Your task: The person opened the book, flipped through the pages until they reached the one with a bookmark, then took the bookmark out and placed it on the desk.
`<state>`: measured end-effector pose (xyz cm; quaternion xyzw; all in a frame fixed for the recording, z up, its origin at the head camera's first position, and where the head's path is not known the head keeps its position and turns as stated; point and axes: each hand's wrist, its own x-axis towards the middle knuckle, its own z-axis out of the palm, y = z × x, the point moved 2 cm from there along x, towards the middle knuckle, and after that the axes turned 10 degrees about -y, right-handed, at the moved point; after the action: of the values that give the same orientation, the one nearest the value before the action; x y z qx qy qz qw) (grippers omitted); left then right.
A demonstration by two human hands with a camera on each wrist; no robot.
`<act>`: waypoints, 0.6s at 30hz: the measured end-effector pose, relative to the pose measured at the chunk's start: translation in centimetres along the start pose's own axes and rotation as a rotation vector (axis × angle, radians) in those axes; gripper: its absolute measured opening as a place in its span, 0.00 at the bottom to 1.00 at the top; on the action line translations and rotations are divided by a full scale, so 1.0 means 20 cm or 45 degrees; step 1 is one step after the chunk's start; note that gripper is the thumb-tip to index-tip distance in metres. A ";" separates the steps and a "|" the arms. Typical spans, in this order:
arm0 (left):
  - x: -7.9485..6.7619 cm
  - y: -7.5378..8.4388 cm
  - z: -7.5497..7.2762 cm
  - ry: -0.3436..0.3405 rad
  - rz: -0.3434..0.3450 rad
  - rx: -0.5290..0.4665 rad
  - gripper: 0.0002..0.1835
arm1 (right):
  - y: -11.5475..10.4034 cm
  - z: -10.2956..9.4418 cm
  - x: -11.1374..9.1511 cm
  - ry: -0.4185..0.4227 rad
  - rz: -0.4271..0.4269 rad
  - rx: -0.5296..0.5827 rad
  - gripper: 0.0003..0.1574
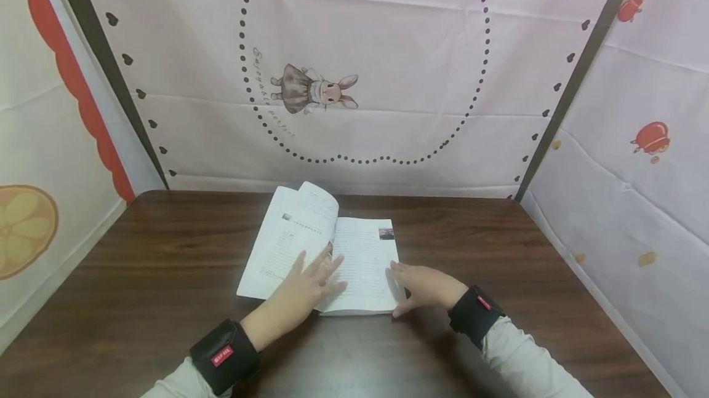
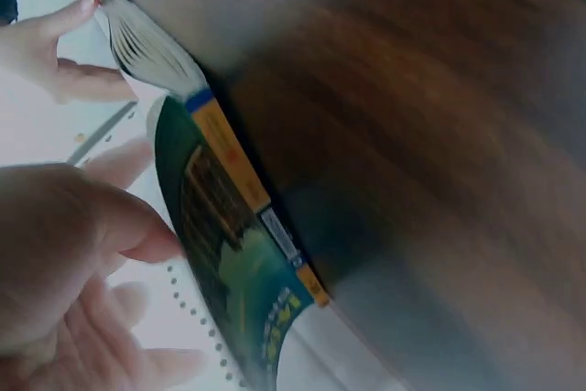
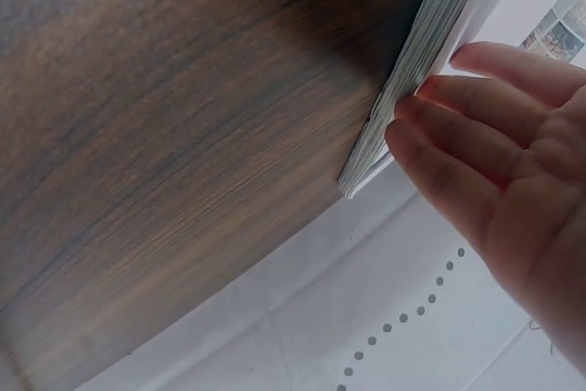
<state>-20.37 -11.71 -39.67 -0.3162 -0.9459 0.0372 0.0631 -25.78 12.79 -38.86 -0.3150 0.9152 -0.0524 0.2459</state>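
An open paperback book (image 1: 362, 250) lies on the dark wooden table, its left pages bulging up in a curl at the top. My left hand (image 1: 296, 293) rests over the left page near the gutter, fingers spread. At the book's right edge is my right hand (image 1: 423, 286), fingertips on the page margin and thumb by the lower corner. The right wrist view shows that hand's extended fingers (image 3: 476, 130) against the page edges (image 3: 417, 61). In the left wrist view the green illustrated cover (image 2: 215, 235) is lifted from the table, beside an orange and blue spine (image 2: 233, 157).
Brown wood-grain tabletop (image 1: 138, 275) surrounds the book. Behind it hangs a white cloth (image 1: 388, 78) with dotted lines and a rabbit figure (image 1: 310, 89). More printed cloth (image 1: 626, 176) borders the right side. Black bands (image 1: 224, 355) circle both wrists.
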 end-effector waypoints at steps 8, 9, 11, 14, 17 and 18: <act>-0.01 0.04 -0.02 -0.261 -0.205 -0.270 0.22 | 0.01 -0.02 0.00 -0.029 -0.014 0.006 0.55; -0.01 0.04 -0.02 -0.250 -0.225 -0.271 0.21 | 0.01 -0.02 0.00 -0.034 -0.013 0.002 0.55; -0.02 0.03 -0.02 -0.236 -0.255 -0.286 0.21 | 0.01 -0.03 -0.01 -0.049 -0.007 0.014 0.53; -0.02 0.02 -0.01 -0.221 -0.289 -0.331 0.23 | 0.01 -0.05 -0.01 -0.073 0.000 0.031 0.51; -0.03 0.01 -0.01 -0.219 -0.307 -0.360 0.24 | 0.01 -0.06 -0.02 -0.078 -0.024 0.022 0.47; -0.03 0.01 -0.01 -0.222 -0.311 -0.361 0.24 | 0.01 -0.06 -0.02 -0.068 -0.041 0.008 0.44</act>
<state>-19.77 -11.95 -39.60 -0.2004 -0.9748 -0.0772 -0.0600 -26.18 13.05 -37.66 -0.3303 0.9029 -0.0506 0.2704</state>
